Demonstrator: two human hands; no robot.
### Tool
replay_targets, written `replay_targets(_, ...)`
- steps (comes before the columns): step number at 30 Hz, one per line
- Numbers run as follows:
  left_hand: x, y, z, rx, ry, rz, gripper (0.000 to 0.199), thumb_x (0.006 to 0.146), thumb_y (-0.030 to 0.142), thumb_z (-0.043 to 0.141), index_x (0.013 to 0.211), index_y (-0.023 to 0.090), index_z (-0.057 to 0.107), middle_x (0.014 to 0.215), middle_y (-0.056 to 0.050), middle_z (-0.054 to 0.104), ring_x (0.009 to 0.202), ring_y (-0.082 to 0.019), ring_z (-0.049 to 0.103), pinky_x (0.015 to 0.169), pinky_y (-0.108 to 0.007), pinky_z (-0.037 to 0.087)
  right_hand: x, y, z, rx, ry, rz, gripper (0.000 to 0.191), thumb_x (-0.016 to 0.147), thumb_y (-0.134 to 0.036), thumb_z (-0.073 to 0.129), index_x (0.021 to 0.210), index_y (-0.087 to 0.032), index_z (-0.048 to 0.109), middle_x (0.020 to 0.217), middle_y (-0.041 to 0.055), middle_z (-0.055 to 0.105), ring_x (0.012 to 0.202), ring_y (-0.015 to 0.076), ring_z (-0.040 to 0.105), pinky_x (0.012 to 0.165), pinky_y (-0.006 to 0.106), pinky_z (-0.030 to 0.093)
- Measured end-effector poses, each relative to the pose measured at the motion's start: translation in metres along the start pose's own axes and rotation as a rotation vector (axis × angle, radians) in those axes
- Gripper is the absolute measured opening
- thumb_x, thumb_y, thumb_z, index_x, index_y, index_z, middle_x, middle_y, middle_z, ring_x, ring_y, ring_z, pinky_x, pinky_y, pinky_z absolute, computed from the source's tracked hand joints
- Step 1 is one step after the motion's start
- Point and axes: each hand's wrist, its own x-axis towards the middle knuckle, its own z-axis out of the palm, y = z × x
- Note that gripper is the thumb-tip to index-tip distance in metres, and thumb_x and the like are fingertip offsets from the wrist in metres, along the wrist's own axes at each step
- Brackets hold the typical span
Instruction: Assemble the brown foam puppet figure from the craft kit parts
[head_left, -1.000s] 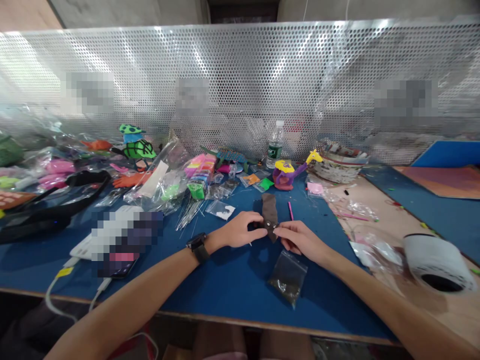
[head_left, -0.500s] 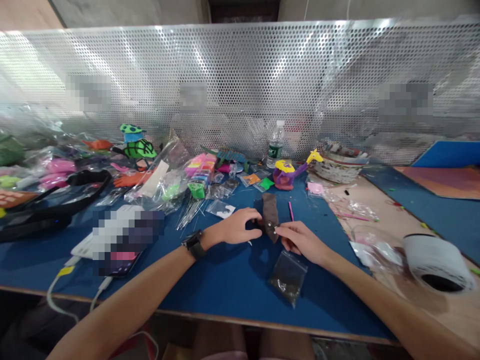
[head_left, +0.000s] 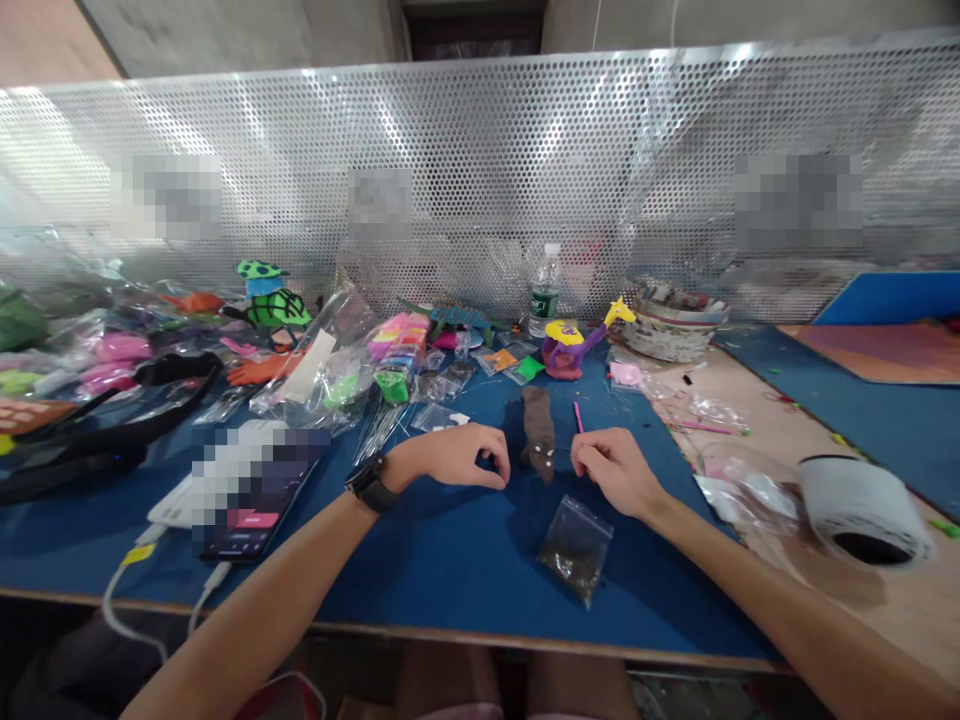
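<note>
A long dark brown clay figure (head_left: pixel 537 425) lies on the blue tabletop between my hands, with two small white dots at its near end. My left hand (head_left: pixel 469 455), wearing a black watch, is just left of the figure and apart from it; thumb and fingertips curl together. Whatever may be between those fingertips is too small to name. To the figure's right, my right hand (head_left: pixel 613 468) is closed in a pinch, its contents hidden. A thin pink stick (head_left: pixel 578 416) lies just beyond it. Nearer the table edge is a clear zip bag (head_left: pixel 576 552) with dark material inside.
A phone (head_left: pixel 262 505) and white cabled device (head_left: pixel 225 465) lie at left, beside a black strap (head_left: pixel 180 400). Behind are bagged coloured clay (head_left: pixel 401 345), a bottle (head_left: pixel 545 295), a purple-and-yellow giraffe-like figure (head_left: pixel 566 350) and a basket (head_left: pixel 671 325). A white cylinder (head_left: pixel 862 505) lies right.
Both hands have drawn away from the brown figure, the left leftward and the right rightward. The left fingertips, apart before, have come together. The white dots now show uncovered.
</note>
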Motion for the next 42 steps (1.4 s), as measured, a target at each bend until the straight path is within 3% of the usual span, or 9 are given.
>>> replay_targets(3, 0.000, 0.008, -0.001, -0.107, 0.084, -0.050, 0.014, 0.089, 0.028, 0.064, 0.091, 0.017, 0.072, 0.091, -0.004, 0.070, 0.079, -0.014, 0.061, 0.074, -0.025, 0.046, -0.002, -0.006, -0.007, -0.152, 0.188, -0.121, 0.027, 0.080, -0.027, 0.050, 0.054, -0.020, 0.056, 0.048, -0.0005, 0.049, 0.046, 0.0118, 0.041, 0.051, 0.027, 0.031)
replay_targets(5, 0.002, 0.014, -0.002, -0.260, 0.188, -0.070, 0.016, 0.090, 0.030, 0.063, 0.092, 0.016, 0.071, 0.088, -0.004, 0.072, 0.078, -0.014, 0.063, 0.074, -0.025, 0.047, -0.002, -0.015, -0.011, -0.239, 0.254, -0.218, 0.019, 0.083, -0.031, 0.057, 0.074, -0.021, 0.070, 0.059, 0.0017, 0.063, 0.047, 0.0124, 0.045, 0.053, 0.027, 0.037)
replay_targets(7, 0.004, 0.018, 0.000, -0.427, 0.324, -0.064, 0.018, 0.088, 0.032, 0.068, 0.091, 0.015, 0.071, 0.088, -0.005, 0.073, 0.080, -0.014, 0.065, 0.076, -0.026, 0.049, -0.001, -0.025, -0.014, -0.314, 0.247, -0.308, 0.026, 0.085, -0.037, 0.061, 0.101, -0.023, 0.076, 0.081, 0.0047, 0.074, 0.051, 0.0128, 0.052, 0.056, 0.028, 0.042)
replay_targets(9, 0.008, 0.018, 0.003, -0.565, 0.439, -0.054, 0.022, 0.082, 0.034, 0.074, 0.090, 0.014, 0.071, 0.086, -0.006, 0.074, 0.079, -0.014, 0.067, 0.076, -0.026, 0.051, 0.003, -0.035, -0.014, -0.382, 0.220, -0.364, 0.032, 0.088, -0.041, 0.063, 0.114, -0.027, 0.076, 0.099, 0.0056, 0.077, 0.061, 0.0142, 0.060, 0.060, 0.027, 0.045)
replay_targets(14, 0.014, 0.006, 0.012, -0.761, 0.532, -0.006, 0.031, 0.077, 0.037, 0.081, 0.091, 0.013, 0.068, 0.084, -0.006, 0.076, 0.078, -0.015, 0.071, 0.077, -0.026, 0.053, 0.017, -0.045, -0.009, -0.390, 0.116, -0.446, 0.028, 0.097, -0.038, 0.055, 0.111, -0.032, 0.078, 0.106, 0.0027, 0.076, 0.085, 0.0164, 0.069, 0.067, 0.025, 0.048)
replay_targets(21, 0.013, 0.006, 0.013, -0.754, 0.537, -0.046, 0.032, 0.077, 0.035, 0.081, 0.093, 0.013, 0.065, 0.082, -0.005, 0.077, 0.079, -0.015, 0.072, 0.076, -0.025, 0.052, 0.026, -0.037, -0.011, -0.296, -0.005, -0.537, 0.028, 0.098, -0.031, 0.052, 0.112, -0.030, 0.076, 0.106, 0.0032, 0.075, 0.086, 0.0164, 0.069, 0.071, 0.027, 0.050)
replay_targets(26, 0.013, 0.012, 0.013, -0.747, 0.537, -0.072, 0.032, 0.076, 0.034, 0.082, 0.093, 0.014, 0.064, 0.081, -0.005, 0.077, 0.077, -0.015, 0.072, 0.074, -0.025, 0.052, 0.029, -0.034, -0.010, -0.256, -0.009, -0.542, 0.022, 0.096, -0.030, 0.055, 0.102, -0.028, 0.076, 0.100, 0.0035, 0.075, 0.084, 0.0170, 0.068, 0.073, 0.029, 0.049)
replay_targets(33, 0.010, 0.013, 0.008, -0.583, 0.535, -0.035, 0.024, 0.080, 0.033, 0.078, 0.093, 0.014, 0.069, 0.087, -0.005, 0.075, 0.079, -0.013, 0.068, 0.075, -0.025, 0.051, 0.019, -0.031, -0.014, -0.233, -0.022, -0.336, 0.018, 0.096, -0.035, 0.049, 0.092, -0.023, 0.061, 0.068, 0.0007, 0.065, 0.055, 0.0139, 0.054, 0.058, 0.027, 0.038)
replay_targets(42, 0.004, 0.006, -0.002, -0.391, 0.298, -0.153, 0.021, 0.079, 0.031, 0.076, 0.093, 0.016, 0.077, 0.085, -0.005, 0.076, 0.074, -0.014, 0.065, 0.069, -0.025, 0.049, 0.014, -0.007, -0.018, -0.201, 0.084, -0.263, 0.031, 0.097, -0.042, 0.048, 0.077, -0.023, 0.061, 0.064, 0.0009, 0.061, 0.055, 0.0141, 0.051, 0.057, 0.027, 0.038)
